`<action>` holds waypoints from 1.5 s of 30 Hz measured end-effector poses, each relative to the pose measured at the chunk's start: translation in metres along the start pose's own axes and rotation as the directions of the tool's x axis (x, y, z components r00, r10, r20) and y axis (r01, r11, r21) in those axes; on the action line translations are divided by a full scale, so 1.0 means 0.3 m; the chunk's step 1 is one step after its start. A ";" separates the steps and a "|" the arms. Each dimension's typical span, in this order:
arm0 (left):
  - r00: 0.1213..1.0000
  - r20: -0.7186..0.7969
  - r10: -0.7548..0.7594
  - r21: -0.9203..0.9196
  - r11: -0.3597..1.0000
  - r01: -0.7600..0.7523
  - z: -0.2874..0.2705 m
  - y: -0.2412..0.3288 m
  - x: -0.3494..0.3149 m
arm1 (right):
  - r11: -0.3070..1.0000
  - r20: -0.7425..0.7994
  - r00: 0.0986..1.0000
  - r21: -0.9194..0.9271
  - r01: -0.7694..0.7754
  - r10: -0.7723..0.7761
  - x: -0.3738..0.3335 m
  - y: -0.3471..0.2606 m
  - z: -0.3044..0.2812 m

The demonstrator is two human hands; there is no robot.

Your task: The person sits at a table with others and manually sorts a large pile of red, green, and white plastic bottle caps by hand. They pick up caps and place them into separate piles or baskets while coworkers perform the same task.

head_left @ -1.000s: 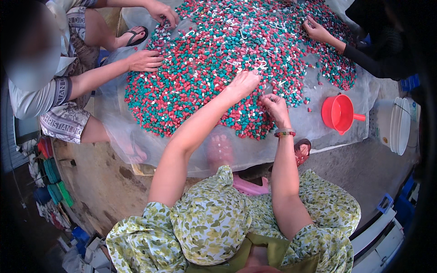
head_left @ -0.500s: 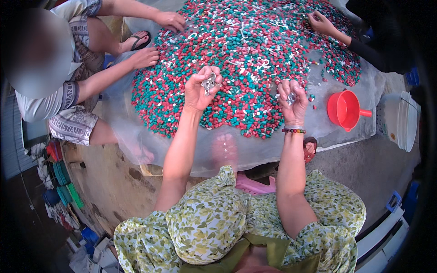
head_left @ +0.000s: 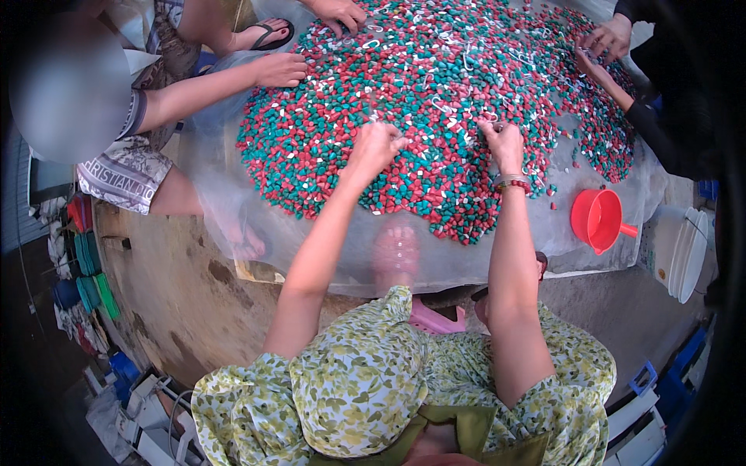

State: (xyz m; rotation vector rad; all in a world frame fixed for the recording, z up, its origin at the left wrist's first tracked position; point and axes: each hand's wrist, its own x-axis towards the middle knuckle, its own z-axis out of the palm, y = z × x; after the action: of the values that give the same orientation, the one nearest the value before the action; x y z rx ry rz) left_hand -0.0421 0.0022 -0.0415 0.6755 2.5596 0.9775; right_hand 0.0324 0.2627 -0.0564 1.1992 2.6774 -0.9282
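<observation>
A wide pile of small red, green and white pieces [head_left: 350,93] lies before me, with pale hook-shaped pieces [head_left: 444,104] scattered over it. My left hand [head_left: 375,151] is closed over the pile's near side, its back toward me. Its fingers now hide the pale hooks seen in its grasp a moment earlier. To its right, my right hand [head_left: 503,146] pinches down at the pile, wearing bracelets at the wrist. Something is between or just under its fingertips, but I cannot make it out.
A clear plastic sheet [head_left: 326,268] lies under the pile. A red dipper [head_left: 598,221] stands at the right, with a white bucket [head_left: 678,245] beyond it. One co-worker's hand [head_left: 281,70] works at the left, another's hand [head_left: 610,37] at the far right. A pink stool [head_left: 435,317] is below me.
Both my hands have turned over from palm-up, where pale hooks showed, and come down to the pile. The right co-worker's two hands now meet. My view has shifted slightly.
</observation>
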 end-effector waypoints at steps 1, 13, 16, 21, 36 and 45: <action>1.000 -0.018 -0.012 0.172 0.985 0.015 0.029 -0.010 -0.004 | 0.996 0.032 0.996 -0.032 0.079 -0.078 -0.037 -0.033 -0.008; 0.939 0.318 -0.133 -0.177 0.964 0.197 0.006 0.090 -0.070 | 0.830 0.496 0.784 0.555 0.044 -0.374 -0.245 -0.025 0.037; 0.930 0.301 -0.209 -0.536 0.769 0.347 -0.025 0.111 -0.090 | 0.749 0.420 0.862 0.658 -0.075 -0.283 -0.247 -0.029 -0.053; 0.920 0.393 -0.014 -0.914 0.101 0.392 -0.087 0.056 -0.100 | 0.785 0.216 0.913 0.600 0.155 -0.346 -0.209 -0.020 -0.031; 0.989 0.057 -0.137 -0.036 0.990 0.139 0.066 0.030 -0.136 | 0.906 0.212 0.950 0.404 0.127 -0.228 -0.238 0.051 0.092; 0.989 0.080 -0.122 -0.296 0.945 0.141 0.079 0.013 -0.126 | 0.932 0.125 0.952 0.275 0.237 -0.279 -0.239 -0.003 0.057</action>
State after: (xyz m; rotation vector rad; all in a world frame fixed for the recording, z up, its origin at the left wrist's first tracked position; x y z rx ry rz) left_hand 0.0013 -0.0026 -0.0511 0.4356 2.2994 1.2447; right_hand 0.0787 0.2056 -0.0491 0.7691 2.6852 -1.3842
